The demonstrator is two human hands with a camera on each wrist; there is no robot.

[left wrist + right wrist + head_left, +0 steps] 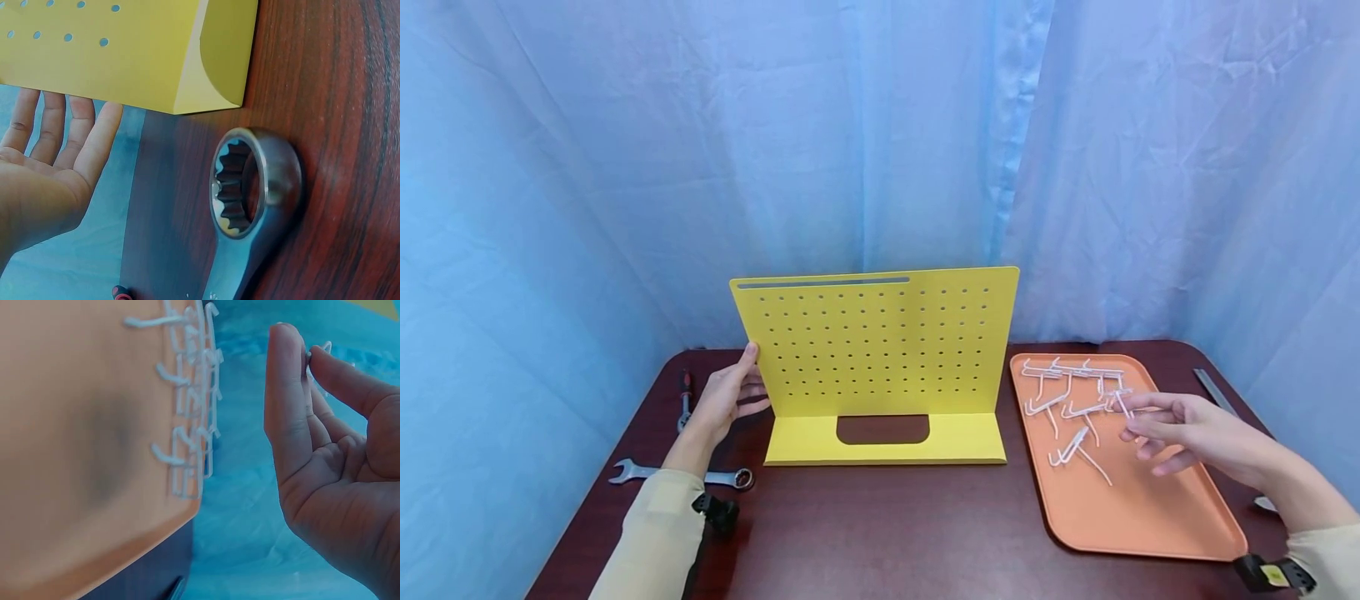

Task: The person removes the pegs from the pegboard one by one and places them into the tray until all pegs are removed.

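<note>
A yellow pegboard point(880, 350) stands upright on its folded base on the dark table. My left hand point(726, 400) holds its left edge. In the left wrist view the left fingers point(53, 128) reach behind the panel, their tips hidden by it. Over the orange tray point(1135, 517), my right hand point(1195, 433) pinches a white wire pegboard hook point(1122, 403) between thumb and forefinger. The right wrist view shows that pinch, with only a bit of the hook point(327, 347) visible. Several more white hooks point(1078, 450) lie on the tray's left and far parts.
Left of the pegboard lie a combination wrench point(726, 478) and a ratchet point(685, 400) with a red and black handle. A metal strip point(1213, 392) lies right of the tray, partly hidden. Blue curtains point(880, 150) hang around the table's back and sides.
</note>
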